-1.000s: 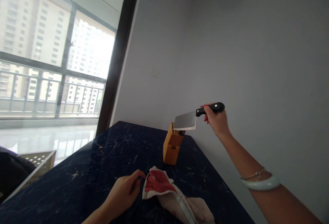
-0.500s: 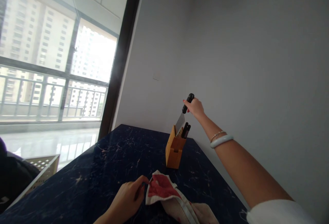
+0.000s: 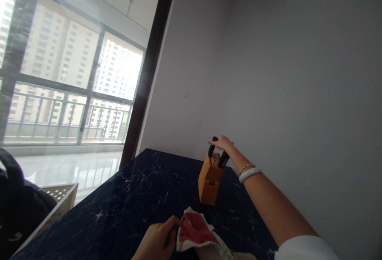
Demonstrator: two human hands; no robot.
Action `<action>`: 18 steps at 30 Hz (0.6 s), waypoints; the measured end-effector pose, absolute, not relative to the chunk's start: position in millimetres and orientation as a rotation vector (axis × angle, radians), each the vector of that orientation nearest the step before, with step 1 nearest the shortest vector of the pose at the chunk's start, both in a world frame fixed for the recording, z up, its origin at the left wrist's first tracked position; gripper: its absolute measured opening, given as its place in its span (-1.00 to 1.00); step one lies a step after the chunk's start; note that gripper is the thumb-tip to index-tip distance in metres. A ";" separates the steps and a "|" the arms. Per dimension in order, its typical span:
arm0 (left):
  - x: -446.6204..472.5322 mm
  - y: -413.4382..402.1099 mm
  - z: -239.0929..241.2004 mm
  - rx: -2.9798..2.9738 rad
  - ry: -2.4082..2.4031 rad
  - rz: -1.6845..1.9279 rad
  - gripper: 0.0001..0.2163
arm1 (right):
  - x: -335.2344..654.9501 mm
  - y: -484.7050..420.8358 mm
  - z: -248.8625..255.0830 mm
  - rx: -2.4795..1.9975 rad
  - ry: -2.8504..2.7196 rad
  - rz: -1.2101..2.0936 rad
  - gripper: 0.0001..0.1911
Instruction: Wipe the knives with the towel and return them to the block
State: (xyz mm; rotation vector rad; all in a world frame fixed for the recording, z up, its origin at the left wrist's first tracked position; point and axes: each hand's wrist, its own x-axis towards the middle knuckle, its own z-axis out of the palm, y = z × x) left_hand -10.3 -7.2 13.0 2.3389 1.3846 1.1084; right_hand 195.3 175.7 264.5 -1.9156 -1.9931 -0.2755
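My right hand is closed round the black handle of a kitchen knife. The blade is down inside a wooden knife block, so only the handle shows. Other black-handled knives stand in the near right side of the block, under my wrist. My left hand, low in the view, pinches the corner of a red and white cloth. This cloth lies bunched in front of the block, and its lower part runs out of view.
The block stands on a dark blue marbled table against grey walls. Left of the table are a perforated light-coloured crate or chair and a black bag. Behind them is a large glass window.
My right hand has come down, and the knife blade that showed above the block has slid into it. My left hand still grips the cloth. The view has shifted slightly.
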 end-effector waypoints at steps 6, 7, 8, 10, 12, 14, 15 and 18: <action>-8.7 -4.5 10.0 2.308 1.436 1.076 -0.77 | 216.2 153.6 275.4 -2.008 -2.201 -0.299 -0.57; -8.3 -4.3 10.1 2.305 1.440 1.069 -0.78 | 218.5 149.2 274.4 -2.030 -2.218 -0.301 -0.59; -7.9 -4.5 10.5 2.301 1.446 1.066 -0.78 | 220.1 145.2 272.7 -2.048 -2.231 -0.299 -0.62; -7.7 -5.7 12.0 2.293 1.457 1.064 -0.79 | 221.4 138.7 268.9 -2.058 -2.246 -0.289 -0.66; -8.0 -7.2 13.6 2.282 1.464 1.063 -0.78 | 220.7 134.1 266.6 -2.024 -2.244 -0.281 -0.69; -8.5 -8.2 14.2 2.272 1.465 1.052 -0.78 | 219.5 129.9 268.7 -1.948 -2.222 -0.287 -0.69; -8.7 -8.3 14.0 2.268 1.464 1.046 -0.77 | 219.1 127.2 272.1 -1.898 -2.203 -0.296 -0.68; -8.9 -7.5 12.7 2.261 1.461 1.044 -0.77 | 219.0 112.5 292.3 -1.724 -2.102 -0.354 -0.70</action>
